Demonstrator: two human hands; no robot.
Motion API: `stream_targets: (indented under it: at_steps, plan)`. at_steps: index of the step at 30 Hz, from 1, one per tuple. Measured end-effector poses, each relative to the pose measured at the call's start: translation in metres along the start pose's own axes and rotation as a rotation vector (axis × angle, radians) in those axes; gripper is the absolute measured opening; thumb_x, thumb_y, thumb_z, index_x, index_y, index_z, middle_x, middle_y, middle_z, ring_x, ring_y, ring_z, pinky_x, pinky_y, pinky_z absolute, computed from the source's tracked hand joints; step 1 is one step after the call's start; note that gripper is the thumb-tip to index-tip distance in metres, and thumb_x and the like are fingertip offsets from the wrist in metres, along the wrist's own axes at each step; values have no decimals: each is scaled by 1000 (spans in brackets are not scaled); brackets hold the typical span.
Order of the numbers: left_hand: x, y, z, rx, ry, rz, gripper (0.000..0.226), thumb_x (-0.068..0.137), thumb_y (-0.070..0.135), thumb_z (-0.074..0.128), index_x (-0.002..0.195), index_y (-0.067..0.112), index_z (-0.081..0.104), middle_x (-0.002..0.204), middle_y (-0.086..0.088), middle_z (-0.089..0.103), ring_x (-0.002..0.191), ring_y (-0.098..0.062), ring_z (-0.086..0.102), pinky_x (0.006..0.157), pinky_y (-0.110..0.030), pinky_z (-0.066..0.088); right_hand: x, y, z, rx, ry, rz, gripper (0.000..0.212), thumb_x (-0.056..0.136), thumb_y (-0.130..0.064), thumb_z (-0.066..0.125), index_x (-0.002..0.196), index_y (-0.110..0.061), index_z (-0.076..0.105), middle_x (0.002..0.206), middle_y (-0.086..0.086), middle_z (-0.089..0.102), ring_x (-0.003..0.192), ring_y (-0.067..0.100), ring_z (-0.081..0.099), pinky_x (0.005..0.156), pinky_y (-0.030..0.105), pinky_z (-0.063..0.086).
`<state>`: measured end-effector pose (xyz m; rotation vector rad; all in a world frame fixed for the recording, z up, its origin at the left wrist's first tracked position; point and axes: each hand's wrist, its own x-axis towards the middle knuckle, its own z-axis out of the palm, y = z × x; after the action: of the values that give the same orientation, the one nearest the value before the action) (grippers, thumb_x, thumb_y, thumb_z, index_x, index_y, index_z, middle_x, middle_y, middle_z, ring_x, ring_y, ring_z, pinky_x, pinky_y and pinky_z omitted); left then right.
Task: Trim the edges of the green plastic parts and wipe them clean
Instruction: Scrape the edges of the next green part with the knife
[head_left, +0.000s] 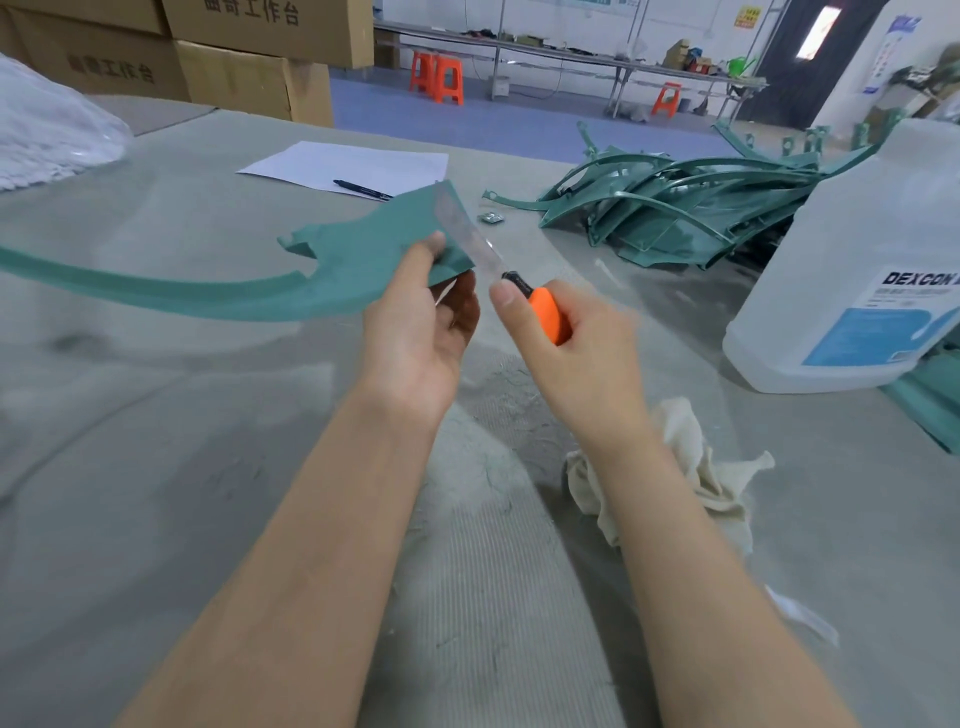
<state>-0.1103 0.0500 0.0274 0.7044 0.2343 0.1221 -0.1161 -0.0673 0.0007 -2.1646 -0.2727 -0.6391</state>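
Green plastic in a long curved strip, the part (337, 260) is held up above the bench (208, 467). Its broad flat end is pinched in the left hand (421, 322), thumb on top and fingers curled underneath. From that hold the part's long axis runs off to the person's left, thins into an arc and passes out of view at the left border.

The right hand (566, 343) sits just to the right of the left one, wrapped round the orange handle of a knife (540, 312), with one digit stretched forward to the black collar. The blade (467, 234) points away from the person and lies along the short end edge of the part, the edge nearest the right hand. Motion blur hides whether steel actually touches plastic.

My judgement is that trimming of this end edge is under way. The stroke would run along the blade's own line, across the part's long axis, with the left hand's fingers close beside the cut.

A pile of green parts (675, 213) lies farther back on the right. A rag (691, 478) sits crumpled under the right forearm, beside a big plastic bottle (857, 270).
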Motion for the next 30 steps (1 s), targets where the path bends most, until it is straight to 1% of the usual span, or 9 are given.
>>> stream_targets:
  at_steps: [2, 4, 8, 14, 18, 22, 24, 27, 30]
  plan:
    - [0, 0, 1, -9, -7, -17, 7, 93, 14, 56, 95, 9, 60, 78, -6, 63, 70, -17, 57, 71, -26, 51, -1, 0, 2, -22, -23, -13, 58, 87, -64, 54, 58, -18, 34, 48, -5, 30, 51, 18, 33, 53, 34, 32]
    - [-1, 1, 1, -19, -5, -29, 10, 94, 16, 56, 98, 9, 60, 76, -5, 65, 70, -17, 59, 74, -28, 53, 0, 0, 3, -42, -36, -21, 59, 88, -63, 53, 60, -14, 36, 49, -4, 31, 51, 19, 34, 54, 34, 32]
    - [-1, 1, 2, -32, -17, -39, 14, 95, 18, 55, 102, 8, 61, 73, -5, 65, 67, -16, 60, 74, -28, 53, -1, 0, 3, -62, -29, -17, 58, 88, -62, 54, 59, -16, 34, 48, -5, 30, 50, 20, 32, 53, 35, 31]
    - [-1, 1, 3, -37, -9, -46, 14, 94, 15, 55, 105, 8, 61, 80, -6, 66, 71, -16, 60, 68, -22, 53, -1, 0, 6, -125, 12, 8, 59, 88, -63, 54, 57, -20, 29, 46, -6, 29, 50, 19, 31, 55, 33, 28]
    - [0, -1, 3, -25, 10, -34, 17, 93, 13, 56, 109, 8, 61, 88, -8, 65, 81, -19, 60, 71, -23, 53, -2, -1, 7, -166, 35, 4, 59, 88, -64, 53, 56, -22, 27, 46, -5, 29, 49, 17, 31, 52, 33, 22]
    - [1, -2, 4, -11, 42, -19, 18, 93, 13, 56, 109, 10, 62, 96, -8, 65, 85, -19, 60, 74, -23, 52, -2, -1, 8, -186, 47, 6, 59, 88, -65, 51, 56, -22, 27, 46, -5, 30, 48, 15, 32, 50, 33, 21]
    - [0, -3, 3, -11, 42, -20, 14, 92, 13, 56, 105, 10, 62, 93, -8, 66, 83, -18, 60, 69, -21, 52, -2, -1, 9, -184, 48, 7, 58, 89, -65, 51, 56, -23, 27, 46, -5, 30, 49, 18, 33, 52, 33, 23]
    - [-1, -3, 3, -25, 45, -35, 7, 92, 13, 57, 95, 10, 63, 80, -5, 67, 76, -15, 61, 63, -19, 52, -2, 0, 9, -197, 51, 6, 57, 89, -65, 50, 57, -24, 26, 47, -6, 29, 52, 21, 34, 55, 32, 25]
    - [-1, -3, 3, -33, 63, -55, 9, 92, 13, 57, 86, 9, 63, 67, -3, 66, 69, -13, 60, 60, -17, 52, -3, 0, 10, -217, 60, 10, 57, 89, -65, 49, 57, -23, 26, 47, -6, 29, 52, 21, 33, 55, 32, 24]
